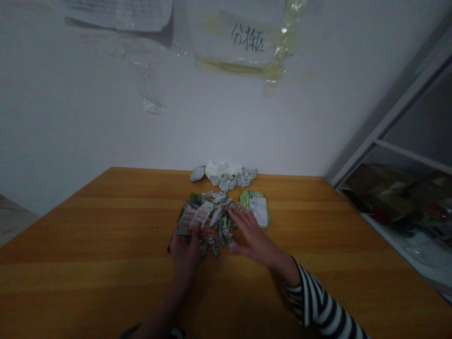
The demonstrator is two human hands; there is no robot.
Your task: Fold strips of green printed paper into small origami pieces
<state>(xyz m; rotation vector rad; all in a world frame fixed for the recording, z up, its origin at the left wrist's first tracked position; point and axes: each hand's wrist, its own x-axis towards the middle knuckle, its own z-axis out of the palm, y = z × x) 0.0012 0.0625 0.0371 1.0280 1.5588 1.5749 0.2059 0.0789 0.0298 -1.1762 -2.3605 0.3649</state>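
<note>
Left hand: grip clamped on printed cards, held at the left of the wrappers mid-table. Right hand: grip apart, fingers spread at the wrappers' right side; contact cannot be determined. A green-edged stack lies just beyond. More crumpled wrapping lies by the wall.

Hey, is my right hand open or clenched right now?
Open: the right hand has its fingers extended and its thumb apart from them.
</note>
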